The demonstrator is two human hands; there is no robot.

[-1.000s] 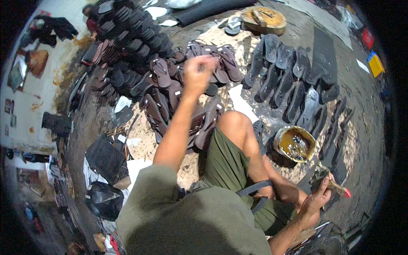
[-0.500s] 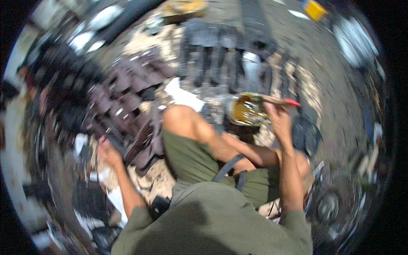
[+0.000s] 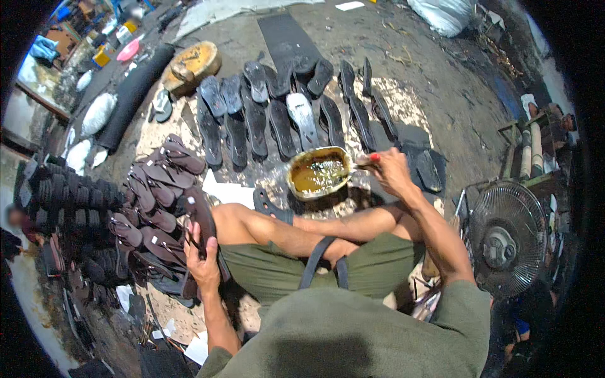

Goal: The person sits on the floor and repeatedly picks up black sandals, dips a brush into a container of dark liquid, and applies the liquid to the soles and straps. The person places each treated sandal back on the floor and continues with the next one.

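Gluing step: left hand (image 3: 203,263) grips 1 dark sandal sole (image 3: 200,220) beside the knee, right hand (image 3: 389,171) closed on a red-handled brush (image 3: 367,164) at the glue tin (image 3: 319,172); coating the sole likely follows.

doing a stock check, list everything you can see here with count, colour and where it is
sandal: one, dark brown, held upright beside the knee
sandal pile: many, brown, on the ground at left
black soles: over a dozen, black, one pale, laid in rows at the top
tin: one, gold, holding amber liquid, in front of the knee
brush: one, red-tipped handle, at the tin's rim
stacked soles: many, black, far left
fan: one, grey, on the ground at right
round block: one, tan, top left
left hand: grips the sandal
right hand: holds the brush
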